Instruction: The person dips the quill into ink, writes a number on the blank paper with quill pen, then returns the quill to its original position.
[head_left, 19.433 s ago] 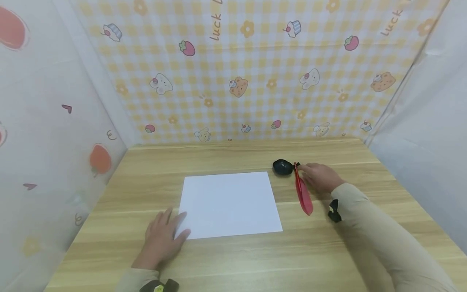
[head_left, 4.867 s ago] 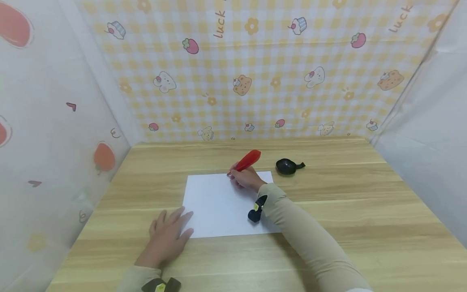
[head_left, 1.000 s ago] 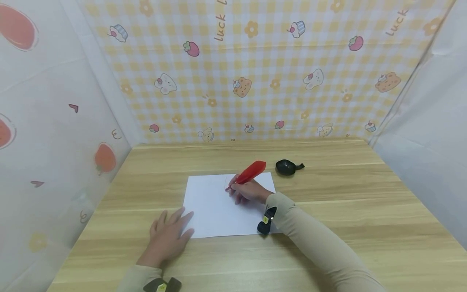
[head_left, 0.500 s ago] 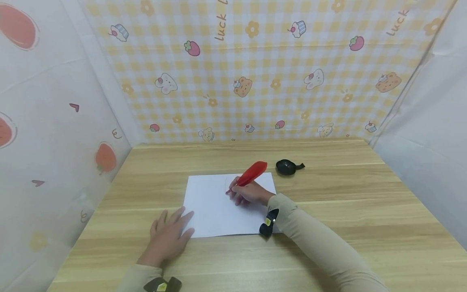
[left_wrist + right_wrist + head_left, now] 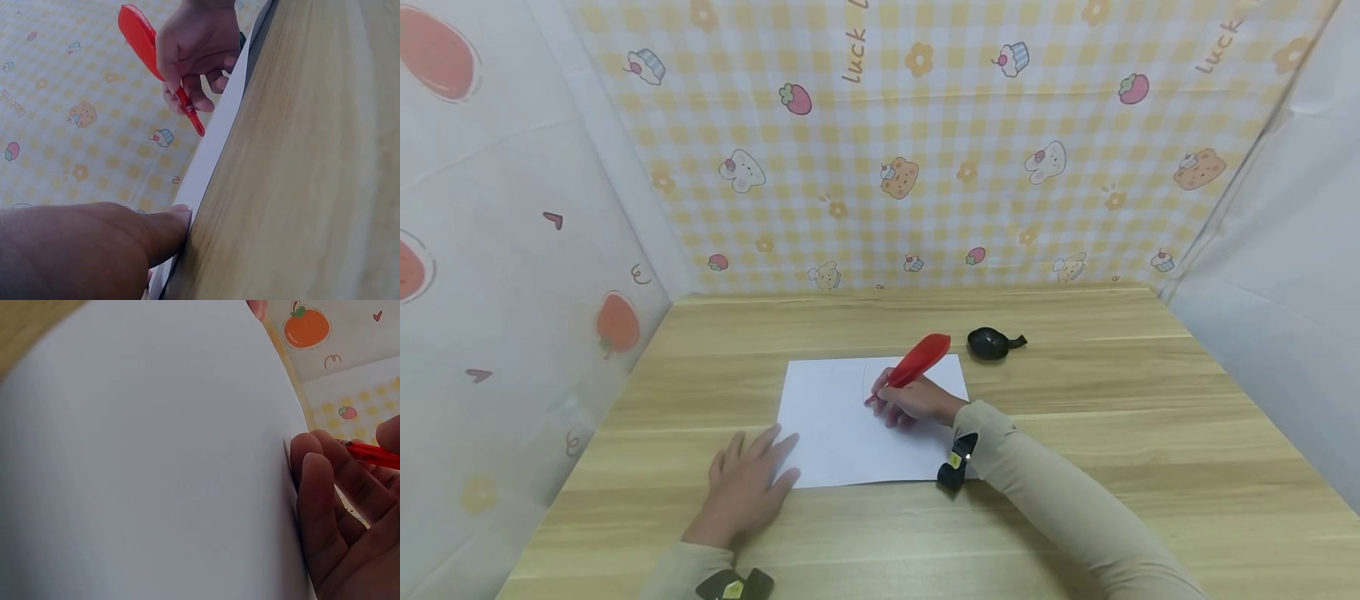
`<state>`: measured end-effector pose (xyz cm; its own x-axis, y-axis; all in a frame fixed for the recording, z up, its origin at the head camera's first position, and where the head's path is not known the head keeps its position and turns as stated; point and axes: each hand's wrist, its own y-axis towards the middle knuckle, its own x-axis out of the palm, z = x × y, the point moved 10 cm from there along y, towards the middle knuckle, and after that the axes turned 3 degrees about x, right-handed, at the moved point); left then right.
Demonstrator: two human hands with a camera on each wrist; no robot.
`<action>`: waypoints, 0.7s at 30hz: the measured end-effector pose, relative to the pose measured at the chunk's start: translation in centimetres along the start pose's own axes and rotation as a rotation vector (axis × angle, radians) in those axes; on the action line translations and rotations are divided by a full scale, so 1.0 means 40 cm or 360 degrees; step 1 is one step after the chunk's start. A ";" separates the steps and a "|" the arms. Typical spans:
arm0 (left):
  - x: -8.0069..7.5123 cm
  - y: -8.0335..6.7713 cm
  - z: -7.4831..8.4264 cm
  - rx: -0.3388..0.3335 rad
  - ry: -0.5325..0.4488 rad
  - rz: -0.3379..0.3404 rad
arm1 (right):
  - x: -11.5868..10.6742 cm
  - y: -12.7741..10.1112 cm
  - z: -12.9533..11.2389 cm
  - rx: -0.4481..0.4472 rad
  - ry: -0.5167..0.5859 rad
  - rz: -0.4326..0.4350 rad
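R hand [image 5: 917,402] gripping red pen [image 5: 913,367] on paper [image 5: 842,433], L hand [image 5: 747,483] flat on corner

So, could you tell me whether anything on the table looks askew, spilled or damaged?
Nothing stands out. The white paper lies flat, pinned at its near left corner by the left hand. The right hand grips the red feather pen, tip at the sheet. The small black pot sits beyond the paper, with no spill visible.
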<state>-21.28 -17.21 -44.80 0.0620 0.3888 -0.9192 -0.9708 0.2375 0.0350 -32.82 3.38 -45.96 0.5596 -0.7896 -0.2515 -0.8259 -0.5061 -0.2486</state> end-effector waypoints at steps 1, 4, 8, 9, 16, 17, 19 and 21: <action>0.000 0.000 -0.001 -0.0001 0.0000 -0.0001 | 0.001 -0.002 0.000 0.0000 0.0004 -0.0005; 0.002 0.000 -0.003 -0.0005 -0.0001 -0.0006 | 0.004 -0.006 0.002 0.0003 0.0015 -0.0020; 0.004 0.001 -0.007 -0.0011 0.0002 -0.0007 | 0.008 -0.010 0.006 0.0009 0.0013 -0.0043; 0.004 0.001 -0.008 -0.0012 0.0001 -0.0008 | 0.010 -0.012 0.006 0.0009 0.0014 -0.0048; 0.006 0.001 -0.011 -0.0012 0.0010 -0.0009 | 0.017 -0.020 0.006 -0.0002 -0.0012 -0.0072; 0.006 0.001 -0.011 -0.0013 0.0008 -0.0008 | 0.018 -0.022 0.004 -0.0007 -0.0014 -0.0075; 0.006 0.002 -0.012 -0.0013 0.0005 -0.0011 | 0.018 -0.026 0.002 -0.0014 -0.0020 -0.0081; 0.005 0.002 -0.012 -0.0013 0.0000 -0.0014 | 0.019 -0.029 -0.003 -0.0020 -0.0024 -0.0084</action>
<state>-21.46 -17.52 -45.16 0.0704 0.3867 -0.9195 -0.9720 0.2337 0.0238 -31.43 3.34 -45.76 0.6033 -0.7564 -0.2526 -0.7959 -0.5513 -0.2501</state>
